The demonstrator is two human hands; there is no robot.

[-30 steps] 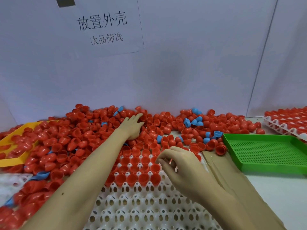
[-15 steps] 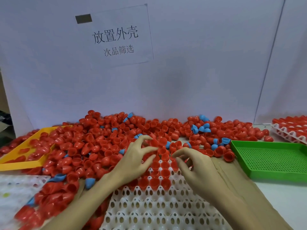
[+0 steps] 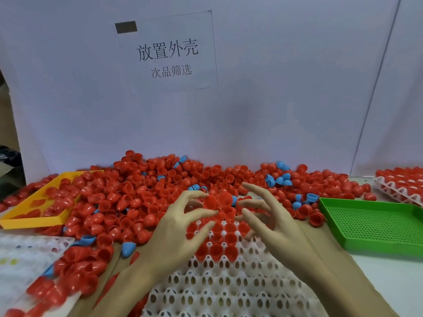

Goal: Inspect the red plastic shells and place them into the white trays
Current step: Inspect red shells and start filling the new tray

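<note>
Your left hand and right hand hover with fingers spread and curved over the white tray, a moulded grid of holed cups. Whether your left fingertips pinch the smooth red shell beside them is unclear. Glossy dome-shaped red shells heap behind on the tabletop; a perforated green tray sits right.

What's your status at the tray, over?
Left hand pinches a red shell; right hand open beside it. White tray part filled. Nothing blocking.
</note>
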